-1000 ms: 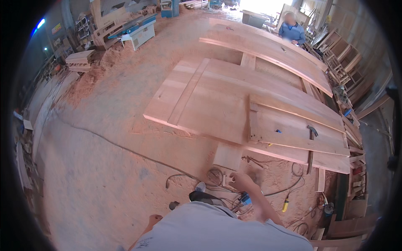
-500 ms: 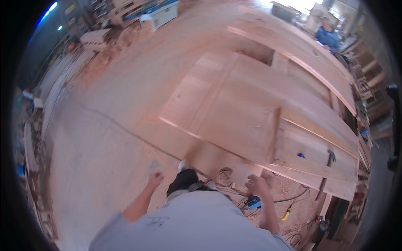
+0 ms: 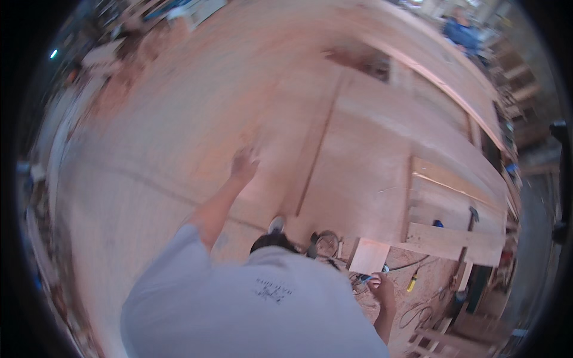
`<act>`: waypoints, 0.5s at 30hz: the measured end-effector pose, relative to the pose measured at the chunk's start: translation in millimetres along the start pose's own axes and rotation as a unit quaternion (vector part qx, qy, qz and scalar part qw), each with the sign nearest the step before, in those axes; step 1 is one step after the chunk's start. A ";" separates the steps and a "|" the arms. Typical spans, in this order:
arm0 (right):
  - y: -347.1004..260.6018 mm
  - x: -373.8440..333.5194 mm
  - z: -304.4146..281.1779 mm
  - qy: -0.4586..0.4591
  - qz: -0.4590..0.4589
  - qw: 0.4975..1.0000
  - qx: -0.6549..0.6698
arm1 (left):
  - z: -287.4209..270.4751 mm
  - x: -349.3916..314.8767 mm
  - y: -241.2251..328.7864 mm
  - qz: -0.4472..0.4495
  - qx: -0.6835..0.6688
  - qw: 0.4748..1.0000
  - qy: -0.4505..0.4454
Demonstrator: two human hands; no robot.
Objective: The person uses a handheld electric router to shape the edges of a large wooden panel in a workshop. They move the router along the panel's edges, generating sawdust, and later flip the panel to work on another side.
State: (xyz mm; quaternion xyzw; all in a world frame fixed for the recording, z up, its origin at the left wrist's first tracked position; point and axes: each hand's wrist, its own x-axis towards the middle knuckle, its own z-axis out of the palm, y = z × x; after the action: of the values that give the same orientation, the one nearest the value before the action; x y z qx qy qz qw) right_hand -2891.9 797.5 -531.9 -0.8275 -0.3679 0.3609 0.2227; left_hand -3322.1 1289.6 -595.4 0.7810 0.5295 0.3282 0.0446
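Note:
My left hand [image 3: 245, 166] reaches forward, smeared by motion, at the left edge of a large wooden panel [image 3: 364, 143]. I cannot tell whether it touches the panel or how its fingers are set. My right hand [image 3: 383, 289] hangs low on the right with loosely bent fingers apart, and nothing shows in it. Just beyond that hand are a blue tool [image 3: 364, 278], partly hidden, and a pale rectangular piece of wood [image 3: 369, 256]. A yellow-handled screwdriver [image 3: 412, 283] lies to the right of my right hand.
A hammer [image 3: 473, 218] and a narrow board [image 3: 453, 240] lie on the panel's right part. Cables [image 3: 416, 317] and sawdust cover the floor at right. More long boards [image 3: 430, 74] lie beyond. A person in blue [image 3: 461, 34] is at the far right. My shoe [image 3: 276, 225] stands near the panel.
My left hand has swung forward and slightly right to the panel's edge. My right hand has dropped back toward me. The view has shifted, and the pale wood piece now shows more clearly.

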 end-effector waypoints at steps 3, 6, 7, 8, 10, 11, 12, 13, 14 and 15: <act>-50.9 -10.2 -9.9 0.004 -0.008 0.995 -0.098 | 17.6 -14.4 -63.8 -0.072 0.060 0.983 -0.160; -40.5 -22.0 -12.7 0.041 0.077 0.996 0.001 | 7.7 -3.9 -10.3 -0.085 -0.011 0.986 -0.145; -37.9 -22.2 -6.0 0.041 0.082 0.996 -0.009 | 2.3 3.1 -13.4 -0.063 0.011 0.989 -0.136; -30.6 -29.9 -3.9 0.040 0.092 0.995 -0.022 | -2.1 5.8 -7.0 -0.085 -0.014 0.986 -0.146; -32.9 -37.3 -3.7 0.036 0.099 0.994 -0.036 | -0.5 14.1 -5.5 -0.129 -0.048 0.981 -0.134; -31.8 -32.2 -4.9 0.038 0.094 0.994 -0.045 | 2.8 21.5 -8.1 -0.148 -0.059 0.981 -0.113; -28.2 -26.5 -7.6 0.036 0.088 0.994 -0.056 | 4.4 25.0 -11.6 -0.171 -0.068 0.979 -0.093; -24.7 -22.5 -11.2 0.033 0.083 0.994 -0.066 | 6.2 27.7 -14.8 -0.181 -0.079 0.978 -0.069; -21.2 -20.4 -15.6 0.042 0.082 0.994 -0.056 | 6.9 31.4 -14.9 -0.192 -0.090 0.976 -0.046; -18.6 -18.7 -21.8 0.051 0.082 0.994 -0.047 | 8.6 32.4 -17.2 -0.203 -0.101 0.974 -0.024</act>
State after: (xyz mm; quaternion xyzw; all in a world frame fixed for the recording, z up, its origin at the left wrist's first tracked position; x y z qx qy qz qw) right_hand -2892.4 792.6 -498.1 -0.8817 -0.3040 0.3175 0.1716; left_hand -3323.7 1327.2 -594.2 0.6562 0.6397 0.3457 0.2016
